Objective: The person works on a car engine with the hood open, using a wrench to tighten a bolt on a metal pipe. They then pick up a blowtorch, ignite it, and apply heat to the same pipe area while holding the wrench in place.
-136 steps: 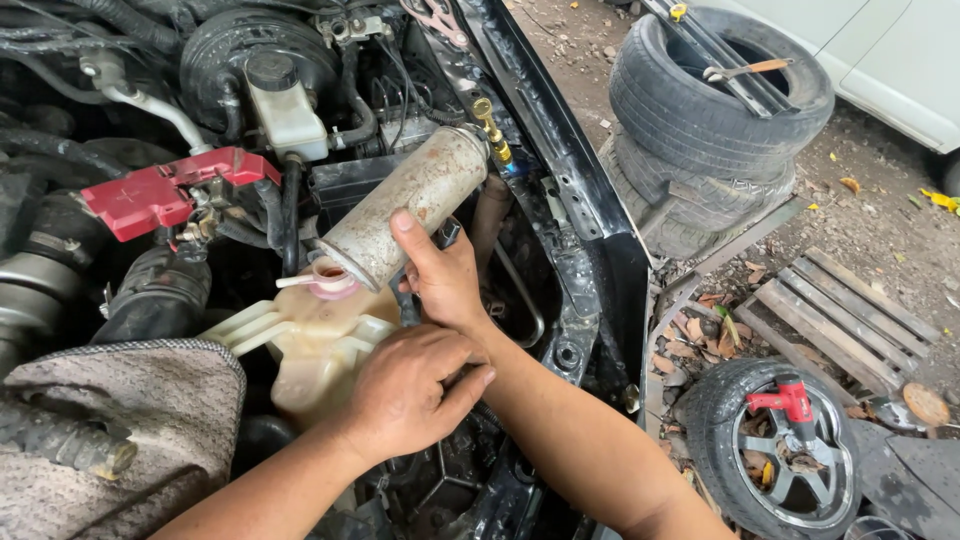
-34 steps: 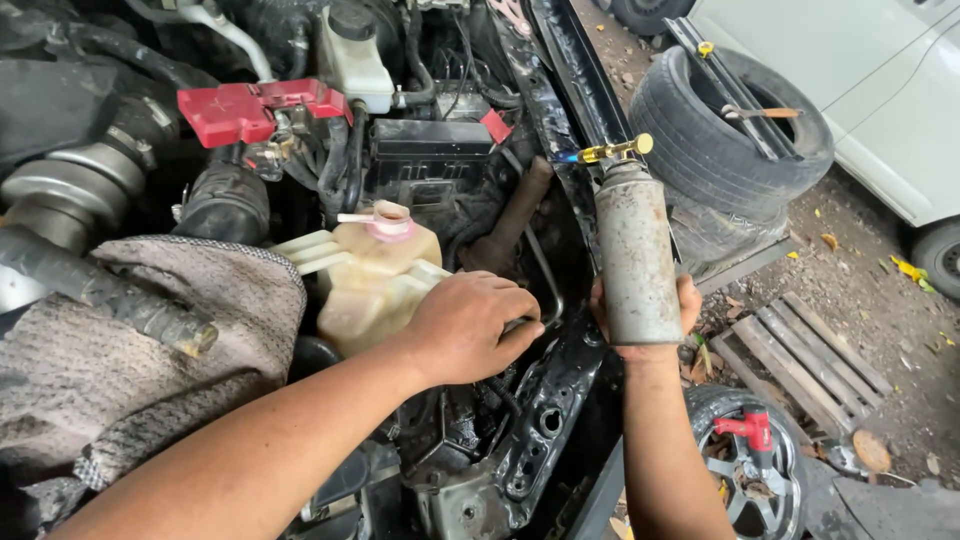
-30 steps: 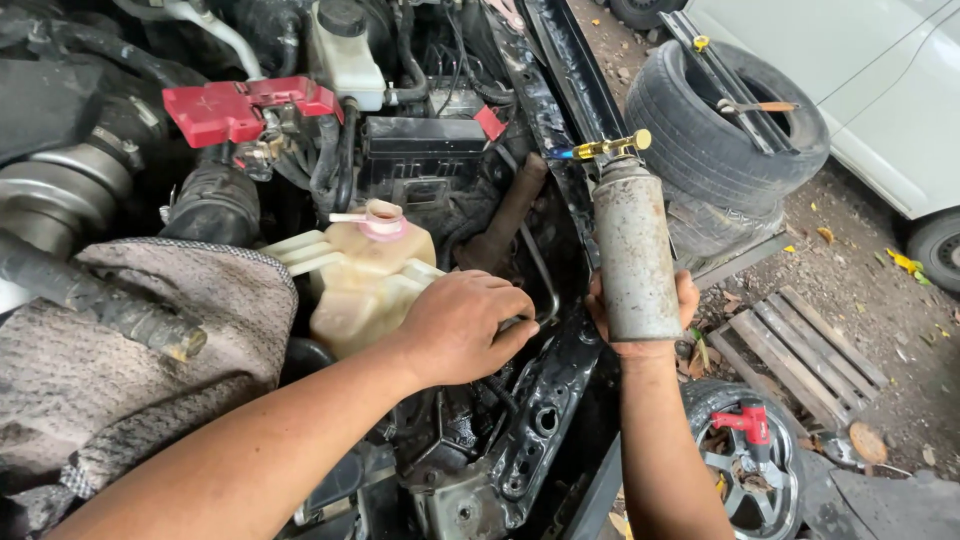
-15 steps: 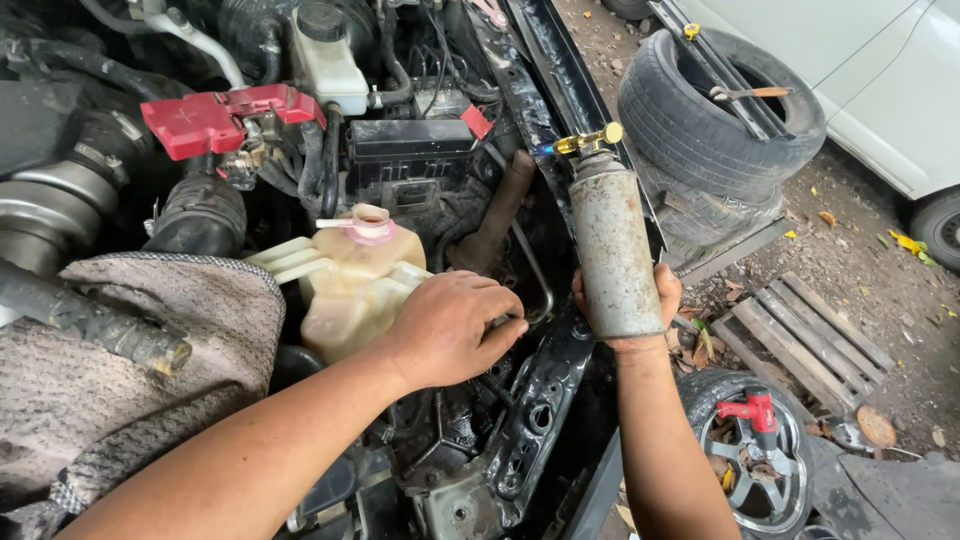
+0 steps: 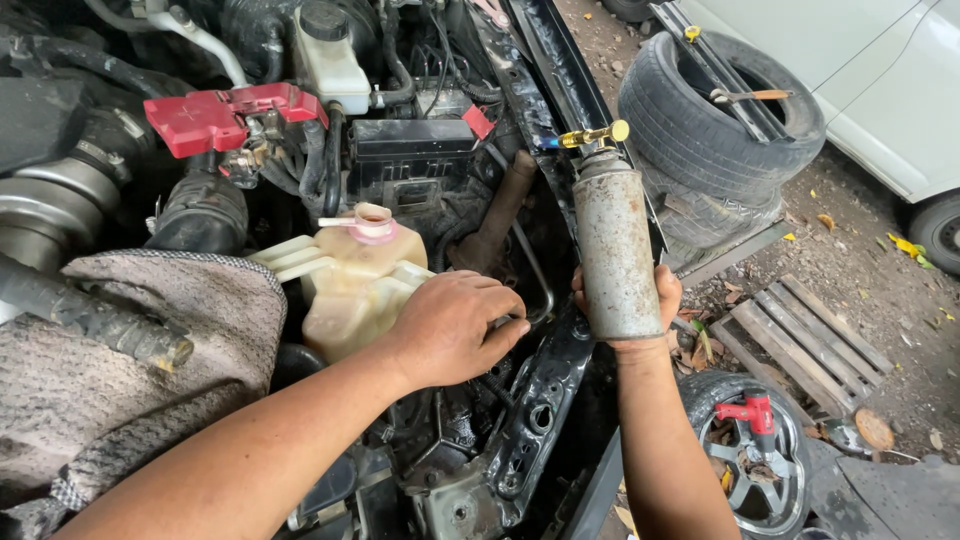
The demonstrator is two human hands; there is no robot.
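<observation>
At the left edge of the engine bay a grey woven cloth (image 5: pixel 120 370) drapes over a dark hose, and above it a red plastic terminal cover (image 5: pixel 215 115) sits beside black ducting. Toward the middle, a cream, translucent coolant reservoir (image 5: pixel 350 290) with a pink cap stands just beside your left hand (image 5: pixel 450 325); behind it a white fluid reservoir (image 5: pixel 325 60) with a black cap rises near the bay's far edge. Your left hand rests palm-down against the reservoir's right side, fingers curled loosely together over something you cannot make out beneath them. Further right, your right hand (image 5: pixel 640 305) is clamped around the lower end of a metal canister (image 5: pixel 615 250), held upright over the bay's right edge. The canister is a dull grey cylinder, rust-flecked and scuffed, with no label readable, topped by a brass valve fitting (image 5: pixel 592 135). Its base is hidden in your palm. Beyond the bay's right edge a stacked tyre (image 5: pixel 720 120) lies on the dirt, a wooden pallet (image 5: pixel 805 340) near it, and a red tool rests on a wheel rim (image 5: pixel 755 465) cut off by the lower edge.
</observation>
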